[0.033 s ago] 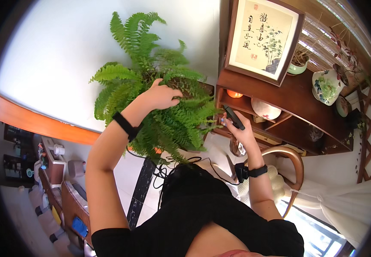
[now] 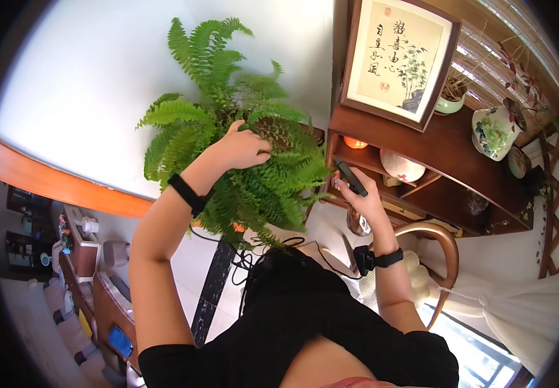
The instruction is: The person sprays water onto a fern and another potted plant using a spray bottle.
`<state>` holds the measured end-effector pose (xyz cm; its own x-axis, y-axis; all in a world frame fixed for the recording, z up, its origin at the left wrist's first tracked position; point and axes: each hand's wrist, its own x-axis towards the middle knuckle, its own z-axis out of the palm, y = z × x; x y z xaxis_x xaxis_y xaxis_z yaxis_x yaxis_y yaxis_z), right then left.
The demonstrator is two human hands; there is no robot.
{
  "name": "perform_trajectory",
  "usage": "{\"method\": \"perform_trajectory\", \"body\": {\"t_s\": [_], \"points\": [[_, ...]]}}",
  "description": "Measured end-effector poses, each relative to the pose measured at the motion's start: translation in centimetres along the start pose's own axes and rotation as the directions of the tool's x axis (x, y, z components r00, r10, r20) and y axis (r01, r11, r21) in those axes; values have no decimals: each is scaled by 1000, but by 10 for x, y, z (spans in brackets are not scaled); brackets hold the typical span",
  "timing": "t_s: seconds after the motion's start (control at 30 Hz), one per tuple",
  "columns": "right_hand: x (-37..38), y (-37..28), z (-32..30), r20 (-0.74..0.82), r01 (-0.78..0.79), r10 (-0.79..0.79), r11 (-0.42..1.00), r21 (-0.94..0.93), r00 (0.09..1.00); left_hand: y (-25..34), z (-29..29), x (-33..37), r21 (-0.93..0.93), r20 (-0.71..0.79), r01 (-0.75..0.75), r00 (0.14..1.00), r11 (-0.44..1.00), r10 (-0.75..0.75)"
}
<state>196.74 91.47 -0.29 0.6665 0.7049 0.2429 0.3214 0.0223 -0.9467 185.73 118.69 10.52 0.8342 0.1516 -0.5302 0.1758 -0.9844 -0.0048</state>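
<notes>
A large green fern (image 2: 253,200) spreads its fronds in front of me, against the white wall. Over its upper middle lies my left hand (image 2: 244,149), palm down, with the thumb apart and the fingers loosely bent among the fronds. I see nothing held in it, though the fronds partly hide the fingertips. To the fern's right, my right hand (image 2: 365,199) is closed around a slim black object (image 2: 352,179). One end of that object points up toward the shelf unit; its exact kind does not show. The fern's rightmost frond tips come close to this hand.
A brown wooden shelf unit (image 2: 415,152) stands at the right, bearing a framed picture (image 2: 399,61), a painted vase (image 2: 494,131) and a pale green pot (image 2: 451,103). Below it is a curved wooden chair (image 2: 449,252). Black cables (image 2: 244,258) hang near my body.
</notes>
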Motion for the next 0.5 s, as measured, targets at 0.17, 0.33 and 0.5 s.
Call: {"method": "perform_trajectory", "body": {"t_s": [0.17, 0.33, 0.5], "points": [[10, -23, 24, 212, 22, 2, 993, -112, 977, -14, 31, -33, 53, -158, -49, 986, 997, 56], [20, -21, 47, 239, 61, -54, 998, -22, 969, -16, 59, -43, 32, -388, -74, 918, 997, 81], [41, -21, 57, 84, -5, 16, 992, -127, 996, -12, 70, -39, 74, -461, -63, 883, 995, 90]]}}
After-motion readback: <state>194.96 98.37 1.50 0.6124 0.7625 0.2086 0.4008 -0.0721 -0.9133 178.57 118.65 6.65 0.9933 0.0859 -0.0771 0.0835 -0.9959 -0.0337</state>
